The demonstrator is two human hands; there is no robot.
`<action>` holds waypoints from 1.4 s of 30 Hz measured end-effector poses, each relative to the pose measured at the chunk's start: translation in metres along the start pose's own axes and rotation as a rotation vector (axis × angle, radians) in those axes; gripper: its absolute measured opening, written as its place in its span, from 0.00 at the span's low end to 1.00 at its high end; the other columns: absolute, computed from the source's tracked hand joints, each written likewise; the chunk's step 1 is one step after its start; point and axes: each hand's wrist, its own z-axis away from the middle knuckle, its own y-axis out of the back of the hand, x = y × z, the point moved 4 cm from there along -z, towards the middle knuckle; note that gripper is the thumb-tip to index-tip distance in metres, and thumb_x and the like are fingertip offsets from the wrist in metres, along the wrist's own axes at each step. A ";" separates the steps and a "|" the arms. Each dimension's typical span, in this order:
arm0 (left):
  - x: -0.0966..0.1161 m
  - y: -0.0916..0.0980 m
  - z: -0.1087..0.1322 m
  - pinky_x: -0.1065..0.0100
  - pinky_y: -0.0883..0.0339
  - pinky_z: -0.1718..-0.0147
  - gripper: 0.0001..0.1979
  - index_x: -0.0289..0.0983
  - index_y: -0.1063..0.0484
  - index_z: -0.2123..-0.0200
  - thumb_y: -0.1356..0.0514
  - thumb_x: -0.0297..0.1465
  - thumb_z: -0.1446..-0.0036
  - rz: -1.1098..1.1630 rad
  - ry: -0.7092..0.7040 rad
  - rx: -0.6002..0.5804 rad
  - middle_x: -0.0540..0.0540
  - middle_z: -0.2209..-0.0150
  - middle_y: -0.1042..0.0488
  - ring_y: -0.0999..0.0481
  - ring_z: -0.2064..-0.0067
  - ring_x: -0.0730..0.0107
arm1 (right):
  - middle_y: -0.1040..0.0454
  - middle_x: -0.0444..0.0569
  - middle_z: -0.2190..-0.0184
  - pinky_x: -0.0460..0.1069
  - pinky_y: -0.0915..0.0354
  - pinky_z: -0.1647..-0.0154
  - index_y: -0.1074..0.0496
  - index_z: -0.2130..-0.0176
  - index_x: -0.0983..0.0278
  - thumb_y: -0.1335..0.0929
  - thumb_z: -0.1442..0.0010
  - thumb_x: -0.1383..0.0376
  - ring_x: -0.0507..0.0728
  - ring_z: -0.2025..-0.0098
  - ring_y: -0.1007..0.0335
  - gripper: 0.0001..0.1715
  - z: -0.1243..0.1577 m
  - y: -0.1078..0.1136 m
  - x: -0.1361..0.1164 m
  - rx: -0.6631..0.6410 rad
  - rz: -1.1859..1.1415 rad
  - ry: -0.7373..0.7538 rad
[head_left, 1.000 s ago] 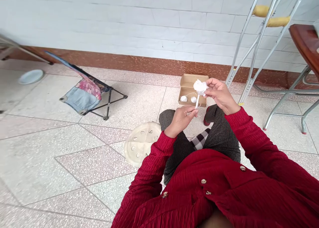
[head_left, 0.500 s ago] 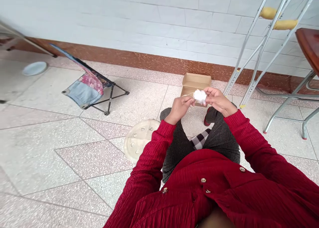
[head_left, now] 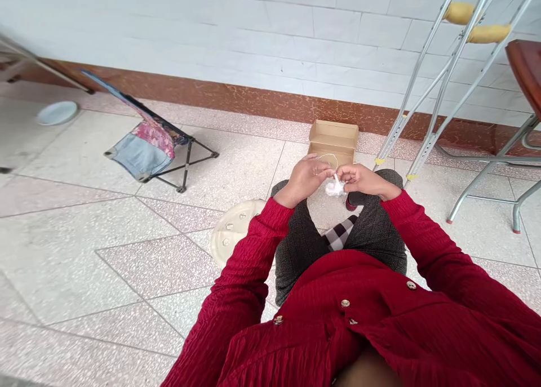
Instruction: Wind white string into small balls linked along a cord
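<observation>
Over the box my left hand [head_left: 304, 179] is closed, with thumb and fingers pinched at a thin pale cord [head_left: 333, 156]. The cord stands up in a loop above the fingertips. A small crumpled white bundle [head_left: 334, 188] hangs just below where both hands meet, with a narrow white neck pointing up. My right hand [head_left: 361, 179] pinches this bundle at its neck and side. Fingertips partly hide how cord and bundle join. Behind the hands an open cardboard box [head_left: 333, 132] sits on the floor, its lid raised; my hands cover part of it.
A round cream cover [head_left: 228, 238] with raised spots lies beside my left leg. A folding chair [head_left: 143, 150] stands to the left, with a pale basin [head_left: 58, 112] beyond it. Crutches [head_left: 437, 108] lean on the wall at right, near a brown-seated metal stool [head_left: 522, 71].
The white bundle has swung from above the fingers to below them, and it looks narrower. The cord now loops upward. My right hand has dropped slightly, and both hands have come closer together.
</observation>
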 end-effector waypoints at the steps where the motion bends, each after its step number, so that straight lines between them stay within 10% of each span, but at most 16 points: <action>1: -0.002 0.001 -0.002 0.55 0.39 0.39 0.13 0.38 0.20 0.70 0.40 0.35 0.36 0.035 0.011 0.026 0.50 0.66 0.18 0.21 0.61 0.67 | 0.27 0.43 0.70 0.47 0.35 0.68 0.28 0.63 0.63 0.24 0.51 0.65 0.52 0.69 0.32 0.15 0.002 -0.002 -0.006 -0.004 -0.112 0.008; 7: -0.004 -0.019 0.005 0.67 0.32 0.59 0.17 0.35 0.22 0.73 0.43 0.37 0.35 0.163 0.134 0.049 0.48 0.69 0.21 0.24 0.64 0.68 | 0.25 0.46 0.59 0.48 0.28 0.66 0.29 0.54 0.58 0.21 0.52 0.60 0.54 0.63 0.28 0.27 -0.002 0.009 -0.029 0.239 -0.375 0.119; 15: 0.010 -0.021 0.021 0.62 0.31 0.54 0.13 0.37 0.23 0.71 0.41 0.32 0.35 -0.035 0.046 -0.064 0.47 0.67 0.20 0.23 0.62 0.66 | 0.31 0.45 0.64 0.51 0.31 0.67 0.27 0.59 0.61 0.27 0.54 0.67 0.53 0.68 0.32 0.19 -0.018 0.046 0.006 0.651 0.042 0.068; 20: 0.019 0.005 0.007 0.52 0.43 0.36 0.09 0.38 0.21 0.64 0.41 0.30 0.35 -0.251 -0.074 -0.015 0.46 0.61 0.18 0.21 0.57 0.65 | 0.32 0.46 0.61 0.49 0.34 0.65 0.24 0.63 0.63 0.28 0.54 0.71 0.51 0.68 0.35 0.15 -0.007 0.020 0.012 0.473 0.322 0.034; 25: 0.014 0.008 -0.003 0.57 0.38 0.42 0.12 0.38 0.21 0.68 0.42 0.32 0.34 -0.141 -0.077 -0.044 0.48 0.64 0.19 0.22 0.59 0.66 | 0.26 0.44 0.65 0.48 0.33 0.66 0.27 0.60 0.62 0.24 0.52 0.66 0.52 0.67 0.30 0.18 0.010 -0.016 -0.007 0.091 -0.086 -0.028; 30: -0.004 -0.012 0.005 0.69 0.35 0.64 0.17 0.35 0.23 0.73 0.45 0.33 0.34 0.120 0.112 -0.023 0.49 0.72 0.22 0.25 0.68 0.70 | 0.24 0.45 0.63 0.48 0.29 0.66 0.28 0.60 0.61 0.21 0.54 0.61 0.54 0.64 0.28 0.23 0.015 -0.005 -0.035 0.292 -0.326 0.044; 37: 0.012 -0.031 0.022 0.64 0.33 0.58 0.17 0.36 0.26 0.75 0.44 0.33 0.34 -0.046 0.053 -0.140 0.48 0.73 0.24 0.25 0.66 0.66 | 0.28 0.42 0.70 0.48 0.35 0.70 0.31 0.64 0.60 0.26 0.54 0.67 0.52 0.70 0.33 0.16 -0.010 0.041 -0.009 0.739 0.029 0.099; 42: 0.030 -0.005 0.015 0.49 0.45 0.35 0.11 0.38 0.23 0.67 0.43 0.29 0.34 -0.288 -0.133 -0.112 0.46 0.64 0.20 0.22 0.57 0.62 | 0.30 0.40 0.75 0.47 0.40 0.71 0.29 0.67 0.63 0.28 0.56 0.69 0.51 0.73 0.36 0.12 -0.010 0.014 0.020 0.503 0.265 -0.021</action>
